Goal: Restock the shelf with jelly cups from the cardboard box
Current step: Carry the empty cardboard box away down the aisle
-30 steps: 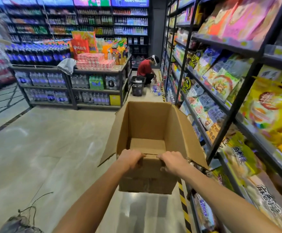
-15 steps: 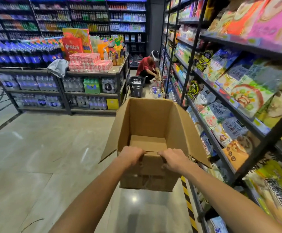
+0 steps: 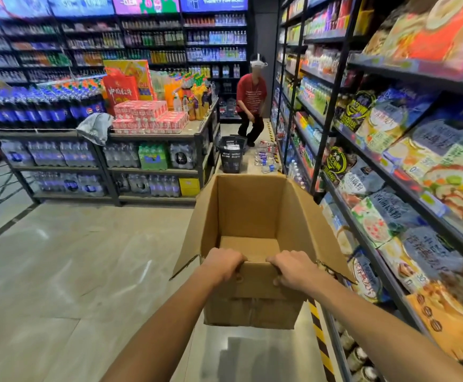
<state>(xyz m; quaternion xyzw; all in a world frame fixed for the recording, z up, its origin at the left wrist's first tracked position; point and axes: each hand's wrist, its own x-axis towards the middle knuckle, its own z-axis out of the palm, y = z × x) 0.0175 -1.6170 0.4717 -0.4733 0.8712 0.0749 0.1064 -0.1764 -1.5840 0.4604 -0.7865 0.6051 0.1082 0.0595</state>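
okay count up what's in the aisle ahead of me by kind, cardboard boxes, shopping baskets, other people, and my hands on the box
Cardboard box: 1, open-topped, no jelly cups visible inside
Hands gripping its near edge: 2, left hand and right hand
Black shopping basket: 1, on the floor
Person in a red shirt: 1, behind the basket
Total: 5

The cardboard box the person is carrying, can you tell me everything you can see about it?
The cardboard box is plain brown, open at the top, with its flaps standing up or spreading outward. Inside, only its bare bottom shows; no jelly cups can be seen in it. It is held up off the shiny floor, in the aisle beside the snack shelves on the right. The left hand and the right hand both grip its near top edge, fingers curled over the rim. Its front wall looks creased and has shiny tape low down.
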